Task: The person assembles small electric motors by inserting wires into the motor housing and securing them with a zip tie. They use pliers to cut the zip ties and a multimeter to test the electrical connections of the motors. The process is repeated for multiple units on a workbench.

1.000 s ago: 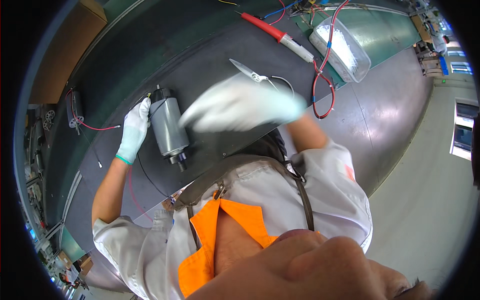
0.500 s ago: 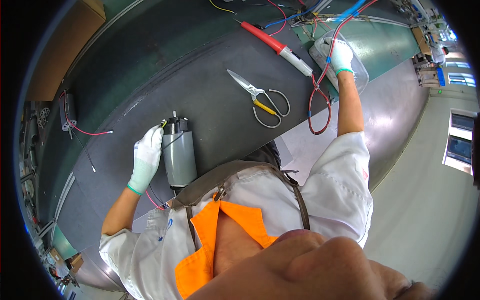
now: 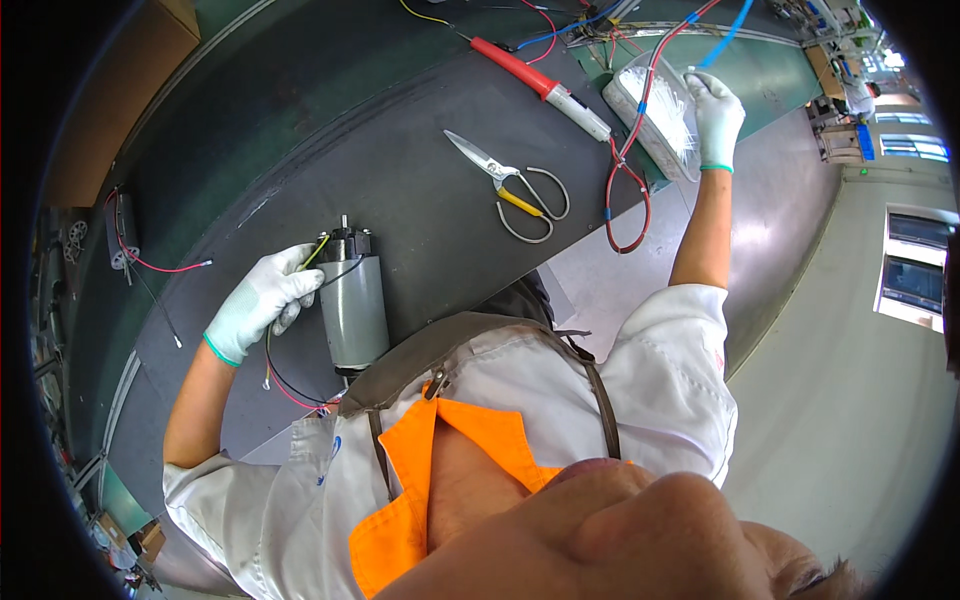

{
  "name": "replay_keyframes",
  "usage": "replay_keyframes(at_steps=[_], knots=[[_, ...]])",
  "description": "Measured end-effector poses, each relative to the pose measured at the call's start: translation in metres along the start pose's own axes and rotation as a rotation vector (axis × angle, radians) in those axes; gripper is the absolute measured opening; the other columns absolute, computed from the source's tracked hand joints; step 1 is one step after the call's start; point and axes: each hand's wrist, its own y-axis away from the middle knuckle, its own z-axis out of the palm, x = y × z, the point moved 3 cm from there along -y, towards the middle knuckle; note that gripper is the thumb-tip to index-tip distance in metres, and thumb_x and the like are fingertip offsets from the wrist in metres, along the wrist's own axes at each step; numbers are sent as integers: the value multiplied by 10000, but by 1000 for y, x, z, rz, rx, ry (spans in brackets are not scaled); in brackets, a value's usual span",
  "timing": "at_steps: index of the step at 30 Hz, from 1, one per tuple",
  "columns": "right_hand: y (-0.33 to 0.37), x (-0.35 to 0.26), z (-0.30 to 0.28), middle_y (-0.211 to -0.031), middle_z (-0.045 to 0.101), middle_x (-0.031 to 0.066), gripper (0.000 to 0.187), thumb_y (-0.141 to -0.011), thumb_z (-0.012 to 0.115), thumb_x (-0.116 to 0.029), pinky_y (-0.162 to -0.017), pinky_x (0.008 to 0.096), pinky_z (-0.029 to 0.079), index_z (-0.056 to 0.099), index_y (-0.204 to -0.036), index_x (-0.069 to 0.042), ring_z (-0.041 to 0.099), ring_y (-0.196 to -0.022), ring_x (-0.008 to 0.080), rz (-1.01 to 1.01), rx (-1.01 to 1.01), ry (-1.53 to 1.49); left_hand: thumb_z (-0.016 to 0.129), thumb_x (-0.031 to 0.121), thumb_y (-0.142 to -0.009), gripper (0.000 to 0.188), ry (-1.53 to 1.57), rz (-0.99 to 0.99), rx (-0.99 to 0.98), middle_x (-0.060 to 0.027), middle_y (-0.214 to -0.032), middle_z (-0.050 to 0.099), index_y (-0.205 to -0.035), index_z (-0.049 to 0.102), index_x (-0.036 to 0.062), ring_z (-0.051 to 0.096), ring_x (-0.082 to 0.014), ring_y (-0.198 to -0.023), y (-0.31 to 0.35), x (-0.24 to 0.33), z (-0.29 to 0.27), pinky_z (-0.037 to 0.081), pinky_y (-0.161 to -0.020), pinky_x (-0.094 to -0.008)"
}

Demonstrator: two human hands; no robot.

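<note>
A grey cylindrical motor point(image 3: 355, 315) with a black end cap and a short shaft stands by the near edge, close to my body. My left hand point(image 3: 262, 298), in a white glove with a green cuff, is at the motor's left side. Its fingers are closed on the motor's thin wires, a yellow-green one point(image 3: 316, 252) and a black one. Thin white strips, like cable ties point(image 3: 670, 115), lie in a clear plastic box point(image 3: 622, 98) at the far right. Just right of the box, my gloved right hand point(image 3: 718, 118) is pinched; anything between its fingertips is too small to make out.
Metal shears point(image 3: 490, 165) with one yellow grip lie mid-table. Beyond them is a red and white pen-shaped tool point(image 3: 545, 88), its looped red cable point(image 3: 648, 215) hanging over the edge. Another motor with loose wires point(image 3: 122, 235) lies far left, near a cardboard box point(image 3: 130, 90).
My right hand has come out of the plastic box to its right, uncovering the white strips. My left hand has turned and shifted slightly left, drawing the wires off the motor's side.
</note>
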Motion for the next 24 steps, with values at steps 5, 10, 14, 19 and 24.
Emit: replay_keyframes(at_steps=[5,10,14,19,24], knots=[[27,-70,-31,-900,750,-7,206,-931,750,-126,-742,225,507,787,-1088,2,619,-785,52,110,-154,-529,605,438,-1012,410,13,-134,-63,-8,-646,592,-987,677,35,474,-21,-420,0,-7,-12,357,-359,-195],[75,-143,0,-865,754,65,193,-932,757,-162,-742,239,512,793,-1058,-21,642,-780,81,-168,-413,-243,579,521,-1008,523,13,-257,-93,-31,-609,601,-898,701,25,495,-40,-398,4,-3,-15,372,-360,-199],[100,-179,28,-870,756,41,233,-941,743,-216,-690,234,498,794,-1015,-2,625,-730,86,-126,-574,-446,593,511,-1001,520,4,-190,-67,-49,-617,606,-902,696,11,500,-61,-391,3,-1,-15,389,-360,-223],[124,-210,47,-846,741,50,192,-953,680,-130,-645,231,480,784,-1001,25,607,-674,75,70,-959,-830,611,439,-1001,469,107,-158,-74,-46,-648,610,-896,699,-9,499,-65,-409,4,-4,-18,402,-361,-235],[205,-249,91,-993,732,196,301,-974,692,-131,-626,292,605,661,-1192,75,731,-760,209,530,-1373,-1390,620,449,-990,475,169,-98,-59,-48,-590,600,-854,697,0,474,-66,-389,10,-14,-18,362,-367,-225]])
